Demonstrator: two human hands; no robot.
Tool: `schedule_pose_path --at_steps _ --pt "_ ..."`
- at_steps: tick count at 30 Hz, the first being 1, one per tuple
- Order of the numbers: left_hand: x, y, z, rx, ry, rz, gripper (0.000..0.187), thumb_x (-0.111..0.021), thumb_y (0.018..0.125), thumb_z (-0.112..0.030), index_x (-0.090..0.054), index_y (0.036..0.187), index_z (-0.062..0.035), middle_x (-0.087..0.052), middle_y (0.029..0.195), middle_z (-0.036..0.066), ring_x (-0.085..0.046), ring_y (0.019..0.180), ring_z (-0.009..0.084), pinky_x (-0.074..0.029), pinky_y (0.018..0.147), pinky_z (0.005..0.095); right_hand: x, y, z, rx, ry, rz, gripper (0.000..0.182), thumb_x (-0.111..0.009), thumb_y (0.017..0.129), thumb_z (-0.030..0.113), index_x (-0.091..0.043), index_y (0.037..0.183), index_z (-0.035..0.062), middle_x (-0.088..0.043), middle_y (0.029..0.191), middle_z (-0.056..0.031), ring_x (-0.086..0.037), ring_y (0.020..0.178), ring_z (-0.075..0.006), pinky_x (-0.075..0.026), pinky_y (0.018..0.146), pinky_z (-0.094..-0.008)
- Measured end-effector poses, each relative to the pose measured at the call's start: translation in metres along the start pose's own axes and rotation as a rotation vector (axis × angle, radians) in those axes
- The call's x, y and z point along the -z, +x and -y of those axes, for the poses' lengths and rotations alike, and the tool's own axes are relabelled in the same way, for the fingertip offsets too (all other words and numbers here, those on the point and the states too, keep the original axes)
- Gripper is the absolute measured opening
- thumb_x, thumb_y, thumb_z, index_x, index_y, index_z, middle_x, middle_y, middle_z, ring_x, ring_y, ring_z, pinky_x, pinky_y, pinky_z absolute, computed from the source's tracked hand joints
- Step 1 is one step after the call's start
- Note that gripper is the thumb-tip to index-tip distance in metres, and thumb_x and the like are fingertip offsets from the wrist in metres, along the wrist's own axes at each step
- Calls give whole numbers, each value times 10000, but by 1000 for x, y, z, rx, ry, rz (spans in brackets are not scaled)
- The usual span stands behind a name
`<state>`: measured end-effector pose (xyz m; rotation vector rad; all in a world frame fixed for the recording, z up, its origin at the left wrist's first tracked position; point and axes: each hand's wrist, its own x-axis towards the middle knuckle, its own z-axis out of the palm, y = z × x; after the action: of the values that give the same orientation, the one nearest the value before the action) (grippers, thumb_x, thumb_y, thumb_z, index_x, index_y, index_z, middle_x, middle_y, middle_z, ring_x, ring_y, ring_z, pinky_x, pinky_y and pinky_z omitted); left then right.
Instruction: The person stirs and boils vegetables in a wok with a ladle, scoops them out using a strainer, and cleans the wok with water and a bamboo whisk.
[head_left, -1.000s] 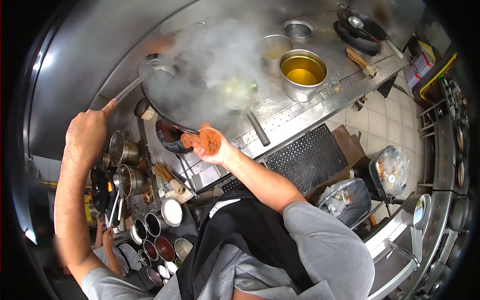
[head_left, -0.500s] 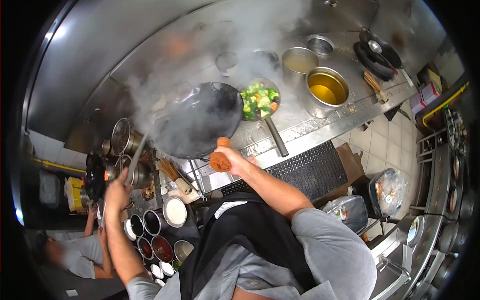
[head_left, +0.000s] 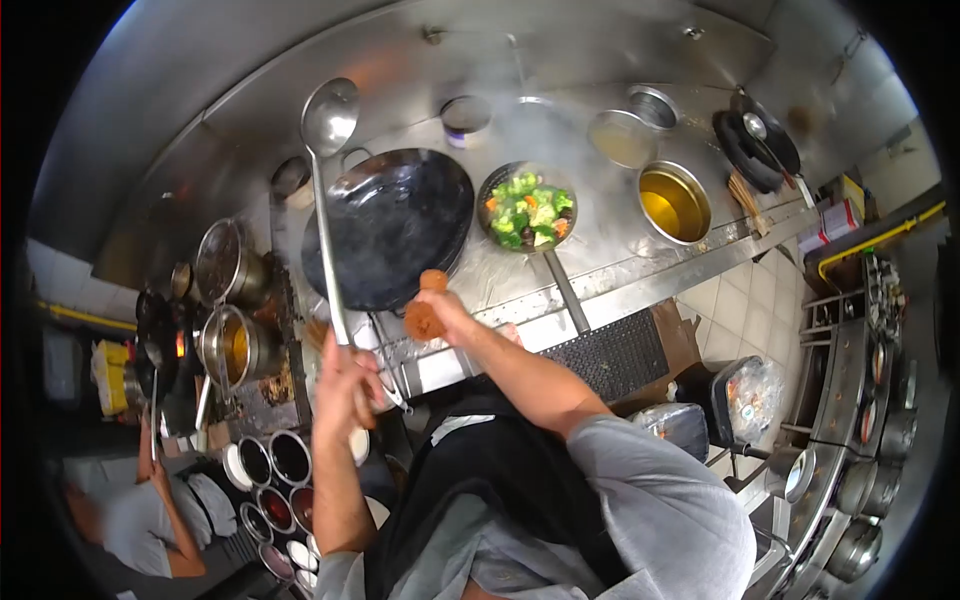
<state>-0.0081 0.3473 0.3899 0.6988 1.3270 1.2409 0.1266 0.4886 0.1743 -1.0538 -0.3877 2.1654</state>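
The left hand [head_left: 345, 385] is wrapped tight around the lower end of a long steel ladle [head_left: 325, 190], fingers fully curled on the handle; the shaft runs up across the near-left rim of the black wok [head_left: 400, 225] and the bowl of the ladle sits above and to the left of the wok, over the steel back panel. The right hand [head_left: 445, 312] sits just at the near rim of the wok, fingers closed on an orange-brown cloth [head_left: 424, 318] bunched against what looks like the wok's handle, though the cloth hides the contact itself. The wok rests level on the steel range [head_left: 610, 275], its dark inside looking bare, with thin steam drifting beyond it. Just right of the wok a strainer pan of broccoli and carrot [head_left: 527, 210] lies on the range, its long handle pointing toward the person. Farther right of the wok stands a pot of yellow oil [head_left: 672, 205], and a second pot [head_left: 620, 138] behind that. Left of the wok are two steel pots [head_left: 228, 300], and near-left of it a cluster of round sauce containers [head_left: 275, 480]. A co-worker [head_left: 140, 520] in a grey shirt stands well to the left of the wok, at the picture's edge.
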Motion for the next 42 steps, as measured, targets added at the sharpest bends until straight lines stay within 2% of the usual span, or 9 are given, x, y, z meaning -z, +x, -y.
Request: schedule_pose_path --at_steps 7,10,16,20,22,25,28,32,42 --pt "-122 78 41 -8 338 128 641 -508 910 1 -356 1530 -60 -585 804 56 -471 427 92 -384 392 240 15 -14 55 -203 -202 251 359 -646 948 326 -618 1147 28 -684 1002 -95 -696 824 -212 -571 706 -391" --pt "-176 156 69 -25 366 158 662 -519 886 -4 -379 1529 -70 -574 711 42 -488 433 100 -385 388 251 67 -37 60 123 -181 242 413 -678 943 326 -592 1236 48 -665 1096 -75 -671 939 -188 -551 793 -358" --pt "-312 321 140 -90 528 95 495 -530 876 -65 -516 1371 -47 -569 656 40 -504 413 142 -375 345 327 227 -217 146 50 -92 -201 594 -796 853 352 -561 1297 35 -656 1115 -76 -659 976 -192 -547 843 -355" --pt "-377 390 151 507 -327 209 39 -552 906 -96 -541 942 -86 -542 676 2 -535 507 117 -421 436 273 311 -318 163 213 61 -529 516 -797 842 325 -570 1209 41 -667 991 -101 -689 838 -243 -588 726 -407" --pt "-388 399 164 641 -807 306 62 -557 911 -105 -524 858 -106 -541 691 -9 -558 558 113 -444 487 261 355 -345 152 219 250 -519 538 -721 889 359 -540 1277 32 -669 1060 -134 -691 882 -305 -588 775 -453" --pt "-384 386 182 524 -1209 525 59 -550 907 -131 -540 857 -102 -562 740 -11 -579 614 105 -471 548 273 326 -367 165 290 405 -291 746 -629 910 479 -406 1462 30 -612 1249 -207 -657 1041 -459 -589 804 -548" --pt "-351 342 156 586 -1316 604 66 -538 931 -116 -548 876 -82 -553 763 -11 -570 619 91 -464 546 267 327 -352 161 231 401 -67 771 -636 903 478 -383 1476 28 -611 1255 -212 -646 1098 -453 -609 752 -531" --pt "-293 263 108 514 -1259 538 99 -546 972 -124 -573 977 -29 -534 776 -11 -543 585 73 -428 486 239 312 -308 159 135 282 -31 647 -680 904 419 -476 1375 24 -653 1171 -182 -691 923 -314 -608 703 -410" --pt "-119 81 24 467 -907 368 175 -548 991 -170 -588 1148 -105 -505 760 -32 -484 503 54 -370 366 234 195 -212 117 -14 53 -97 523 -679 918 432 -568 1253 46 -665 1027 -108 -662 891 -242 -544 758 -373"
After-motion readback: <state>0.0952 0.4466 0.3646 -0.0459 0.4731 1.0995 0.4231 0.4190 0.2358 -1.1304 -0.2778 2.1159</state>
